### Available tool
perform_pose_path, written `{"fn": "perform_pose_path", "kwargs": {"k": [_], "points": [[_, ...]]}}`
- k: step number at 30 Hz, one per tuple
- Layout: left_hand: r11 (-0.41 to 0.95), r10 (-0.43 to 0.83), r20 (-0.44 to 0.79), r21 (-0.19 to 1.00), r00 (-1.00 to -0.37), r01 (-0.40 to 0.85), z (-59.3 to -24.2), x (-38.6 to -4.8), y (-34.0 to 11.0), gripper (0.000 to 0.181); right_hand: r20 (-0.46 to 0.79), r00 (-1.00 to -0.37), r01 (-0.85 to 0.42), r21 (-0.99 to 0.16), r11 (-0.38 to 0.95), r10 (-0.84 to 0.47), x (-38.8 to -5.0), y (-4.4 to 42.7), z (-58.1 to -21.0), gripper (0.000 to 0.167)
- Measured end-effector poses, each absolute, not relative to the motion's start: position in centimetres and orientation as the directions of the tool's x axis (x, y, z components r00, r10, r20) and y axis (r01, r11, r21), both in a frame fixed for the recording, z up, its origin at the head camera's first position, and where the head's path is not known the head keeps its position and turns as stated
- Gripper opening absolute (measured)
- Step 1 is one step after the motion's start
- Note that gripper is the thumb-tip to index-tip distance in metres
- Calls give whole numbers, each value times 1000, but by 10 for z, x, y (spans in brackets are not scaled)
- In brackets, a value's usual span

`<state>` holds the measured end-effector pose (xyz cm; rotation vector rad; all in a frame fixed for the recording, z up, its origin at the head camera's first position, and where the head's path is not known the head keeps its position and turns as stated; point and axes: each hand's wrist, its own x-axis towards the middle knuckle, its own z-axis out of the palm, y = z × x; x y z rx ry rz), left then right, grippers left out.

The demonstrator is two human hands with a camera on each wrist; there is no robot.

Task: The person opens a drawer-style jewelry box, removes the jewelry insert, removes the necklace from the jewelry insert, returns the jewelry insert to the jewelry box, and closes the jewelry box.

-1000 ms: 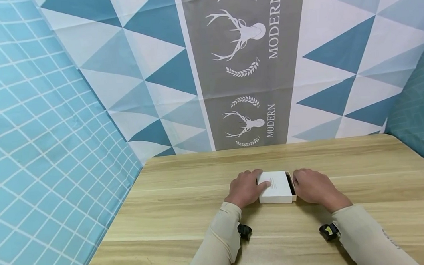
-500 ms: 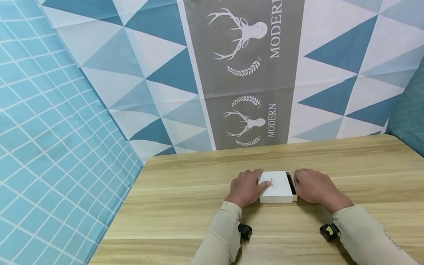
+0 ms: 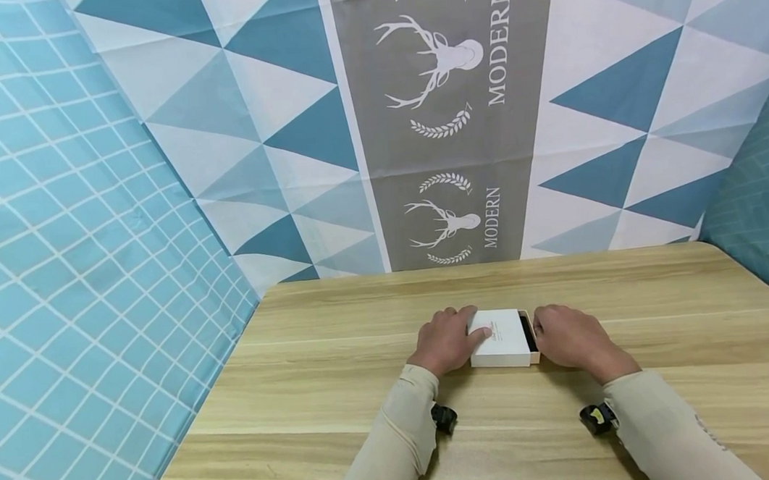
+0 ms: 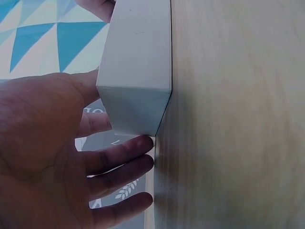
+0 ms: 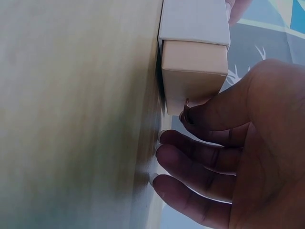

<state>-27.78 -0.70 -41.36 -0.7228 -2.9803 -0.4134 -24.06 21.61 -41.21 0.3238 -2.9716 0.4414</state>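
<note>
The white box cover [image 3: 510,338] lies flat on the wood-grain table [image 3: 338,344], between the two hands and well short of the table's far edge. A tan drawer [image 5: 195,57] protrudes a little from its right end, and a narrow dark strip shows just inside the drawer's rim. Left hand [image 3: 445,342]: holding the cover at its left end, the thumb laid over the printed top and the index finger reaching round behind; the remaining three fingers are extended and slightly parted beside that end. Right hand [image 3: 568,335]: narrow grip, thumb and index fingertip brought together on a small brown pull tab [image 5: 187,105] at the drawer's end face (the tab is largely hidden by the thumb, so its full shape cannot be told). The other right-hand fingers are bent and spaced apart beneath that pinch, near the table surface; whether they touch it cannot be determined. Each wrist carries a small dark device, the left [image 3: 444,419] and the right [image 3: 598,419], next to light beige sleeves [image 3: 394,428]. Patterned cloth [image 3: 448,146] hangs behind the table.
</note>
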Motion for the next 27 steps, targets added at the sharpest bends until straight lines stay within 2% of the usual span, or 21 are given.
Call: {"fn": "perform_pose_path", "kwargs": {"k": [27], "points": [[858,453,111,217,-885,466,-414,-279,-7,53,149,-971,-221,-270,937,-186,-242,219,-412,19]]}}
